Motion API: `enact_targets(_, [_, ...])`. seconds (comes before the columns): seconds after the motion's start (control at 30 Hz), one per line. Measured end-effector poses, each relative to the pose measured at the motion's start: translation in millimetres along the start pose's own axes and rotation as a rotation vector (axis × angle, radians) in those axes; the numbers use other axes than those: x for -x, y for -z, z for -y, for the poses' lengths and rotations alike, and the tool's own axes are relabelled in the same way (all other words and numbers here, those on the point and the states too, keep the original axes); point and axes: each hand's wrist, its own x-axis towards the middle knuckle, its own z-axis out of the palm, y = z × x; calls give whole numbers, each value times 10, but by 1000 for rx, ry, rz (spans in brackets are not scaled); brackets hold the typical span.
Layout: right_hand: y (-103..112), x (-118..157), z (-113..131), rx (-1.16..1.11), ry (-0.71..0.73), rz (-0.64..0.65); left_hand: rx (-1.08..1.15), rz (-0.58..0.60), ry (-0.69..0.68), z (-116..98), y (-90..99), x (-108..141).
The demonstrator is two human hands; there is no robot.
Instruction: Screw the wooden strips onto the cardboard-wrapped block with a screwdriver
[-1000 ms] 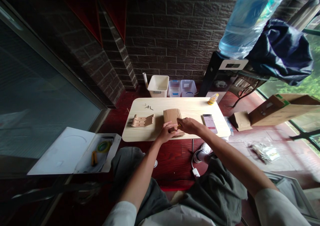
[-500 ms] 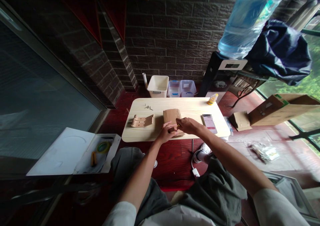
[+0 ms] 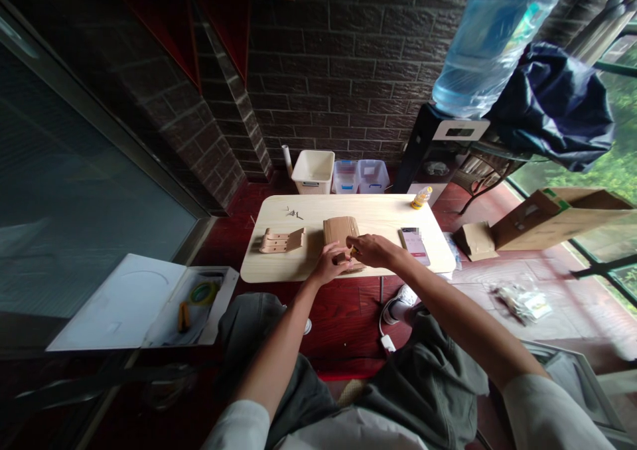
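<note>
Nothing legible; phone screen (image 3: 414,245) perhaps lettered (too small).

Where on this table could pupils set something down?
On the table, one bare patch runs along the far edge between the screws and bottle; another lies between the cardboard and phone, beyond the right hand. Crowded: the near middle, where left hand and right hand work. Only a narrow strip parts cardboard from wooden pieces.

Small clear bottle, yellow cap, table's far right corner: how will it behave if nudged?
The small clear bottle might tip, as it seems to stand on a small base. Once over, it could roll: its sides look rounded. Probably light, being small.
</note>
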Motion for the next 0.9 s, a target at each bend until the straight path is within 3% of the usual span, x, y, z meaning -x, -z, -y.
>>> enact_targets(0.3, [-97, -68, -37, -9, -14, 5, 13, 4, -9, 32, 3, 15])
enact_targets(0.9, [-22, -49, 30, 35, 17, 14, 10, 9, -22, 2, 7, -10])
